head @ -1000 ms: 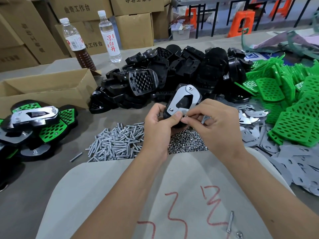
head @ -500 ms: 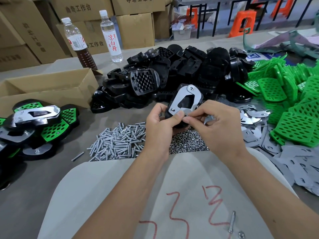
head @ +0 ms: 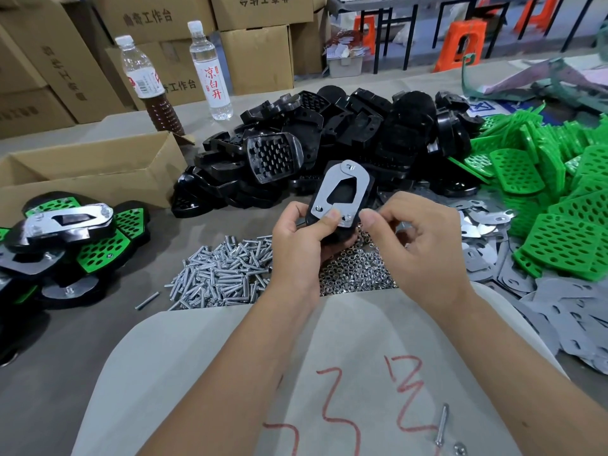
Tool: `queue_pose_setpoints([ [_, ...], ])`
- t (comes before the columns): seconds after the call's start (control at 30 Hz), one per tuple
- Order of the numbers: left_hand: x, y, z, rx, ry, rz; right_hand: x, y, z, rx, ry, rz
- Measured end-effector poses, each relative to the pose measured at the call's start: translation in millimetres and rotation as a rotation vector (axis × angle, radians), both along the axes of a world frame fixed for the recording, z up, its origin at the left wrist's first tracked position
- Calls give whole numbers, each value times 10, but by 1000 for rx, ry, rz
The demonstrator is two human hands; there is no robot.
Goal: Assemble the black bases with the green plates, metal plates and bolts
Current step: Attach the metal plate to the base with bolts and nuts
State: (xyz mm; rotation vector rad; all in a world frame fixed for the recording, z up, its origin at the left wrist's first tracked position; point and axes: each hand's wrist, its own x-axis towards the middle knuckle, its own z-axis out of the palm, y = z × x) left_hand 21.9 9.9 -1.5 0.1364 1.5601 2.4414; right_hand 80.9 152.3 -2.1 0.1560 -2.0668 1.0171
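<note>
From the head camera I see my left hand (head: 297,245) gripping a black base (head: 332,232) held up above the counter (head: 82,324), its fingers curled under the part and the thumb pressed flat on the lower end of the metal plate (head: 342,192) that sits on top of the base. A bolt head (head: 350,166) shows at the plate's far end. My right hand (head: 418,248) is just beside the base on its right, fingers curled, thumb and forefinger pinched together at the plate's lower right corner; whatever small piece they hold is hidden, so I cannot tell what it is. Directly below the hands lie a heap of bolts (head: 220,278) and a heap of nuts (head: 355,274), touching each other. Behind them is the pile of black bases (head: 329,139), with green plates (head: 559,199) stacked to the right and loose metal plates (head: 513,278) spread in front of those. Finished assemblies (head: 65,235) sit at the left, near an open cardboard box (head: 92,166). Two bottles (head: 210,67) stand behind the box. One loose bolt (head: 441,424) lies on the grey cloth (head: 214,373) nearest me.
</note>
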Motion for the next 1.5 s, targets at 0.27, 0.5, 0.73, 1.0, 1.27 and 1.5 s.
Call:
queue_pose_setpoints([
  [0.27, -25, 10, -22, 57, -30, 0, 30, 11, 9, -185, -70, 80],
  [0.5, -22, 5, -36, 46, -24, 2, 17, -22, 2, -262, -129, 193],
  [0.73, 4, 10, -9, 6, 0, 1, -32, -5, -43, -150, -137, 160],
  [1.0, 34, 22, 3, -51, 70, -16, -63, 14, -36, -42, -93, 73],
  [1.27, 56, 19, 36, 3, 36, -51, -44, -61, -9, -88, -70, 50],
  [1.5, 68, -9, 78, 27, 39, -114, -39, -121, 6, -77, -2, -74],
])
